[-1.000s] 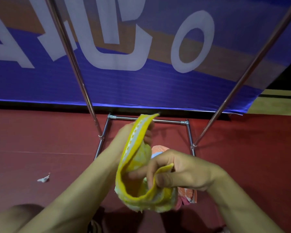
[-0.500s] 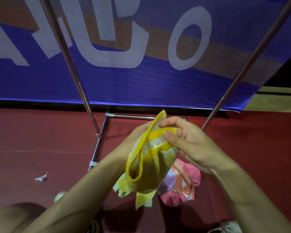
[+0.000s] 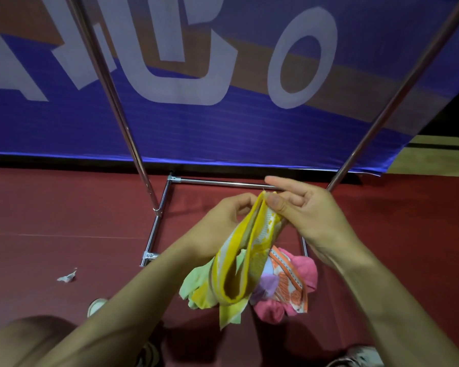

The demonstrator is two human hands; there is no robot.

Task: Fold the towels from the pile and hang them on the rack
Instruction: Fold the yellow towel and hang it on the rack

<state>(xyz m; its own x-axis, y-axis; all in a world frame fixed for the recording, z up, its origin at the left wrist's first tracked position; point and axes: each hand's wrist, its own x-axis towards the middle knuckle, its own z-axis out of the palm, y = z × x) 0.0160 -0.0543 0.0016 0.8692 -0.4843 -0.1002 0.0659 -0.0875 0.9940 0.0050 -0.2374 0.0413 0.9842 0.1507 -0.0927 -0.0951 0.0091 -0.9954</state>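
Folding a yellow towel (image 3: 245, 256) in mid-air, doubled over and hanging as a loop between both hands. Left hand (image 3: 224, 221) closed around the top edges from the left; right hand (image 3: 306, 210) pinching the same edges with thumb and forefinger, other fingers loose and spread. Below the hands, on the red floor (image 3: 64, 207), the remaining pile (image 3: 289, 284) of pink, orange and pale green cloths. Just beyond the hands, the rack (image 3: 217, 182) base bar, with its uprights rising on either side. To do well: match the corners before letting the pinch slide, keep the edges flush, smooth the loop flat, then lift clear of the pile toward a rack bar.
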